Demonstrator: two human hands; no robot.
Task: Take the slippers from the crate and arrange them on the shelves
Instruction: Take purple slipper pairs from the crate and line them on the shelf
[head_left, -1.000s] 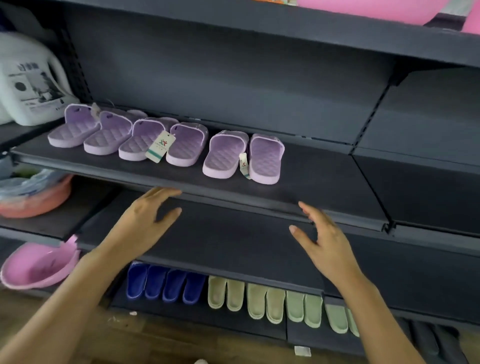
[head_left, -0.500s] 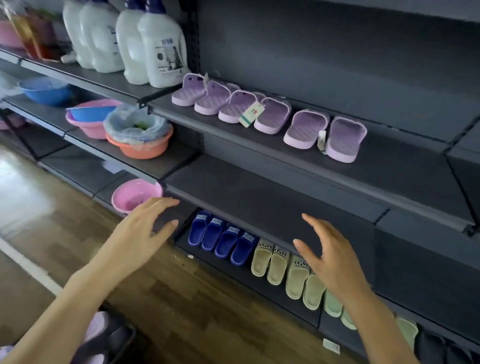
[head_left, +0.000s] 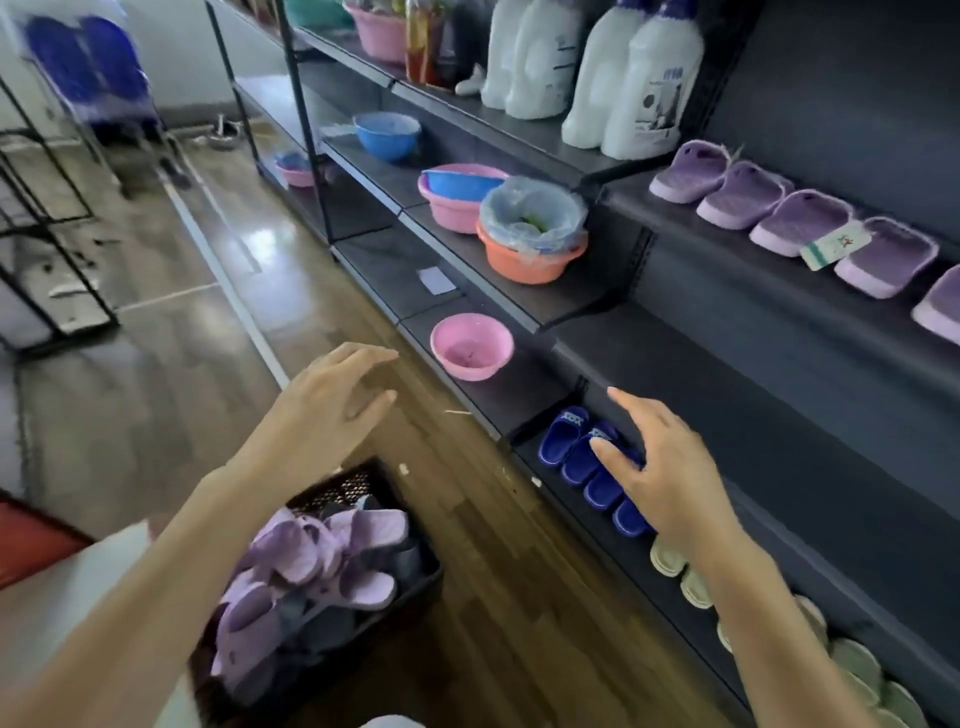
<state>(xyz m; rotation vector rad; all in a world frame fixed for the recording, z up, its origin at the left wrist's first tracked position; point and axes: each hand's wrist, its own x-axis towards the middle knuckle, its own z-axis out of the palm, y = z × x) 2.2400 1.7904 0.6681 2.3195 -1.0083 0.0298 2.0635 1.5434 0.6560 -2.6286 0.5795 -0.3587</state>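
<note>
view panned left | crate (head_left: 358, 483) revealed | left hand (head_left: 324, 410), right hand (head_left: 662, 470) empty, spread

A shop aisle, we'd say.
We see dark retail shelving (head_left: 727, 364) stocked with tagged lilac slippers (head_left: 789, 218), detergent bottles (head_left: 644, 83) and plastic basins (head_left: 470, 345).

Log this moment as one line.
left hand: open, empty | right hand: open, empty | black plastic crate: holds lilac rubber slippers | next: likely pick from crate

Lilac slippers (head_left: 306, 566), blk crate (head_left: 358, 483).
</note>
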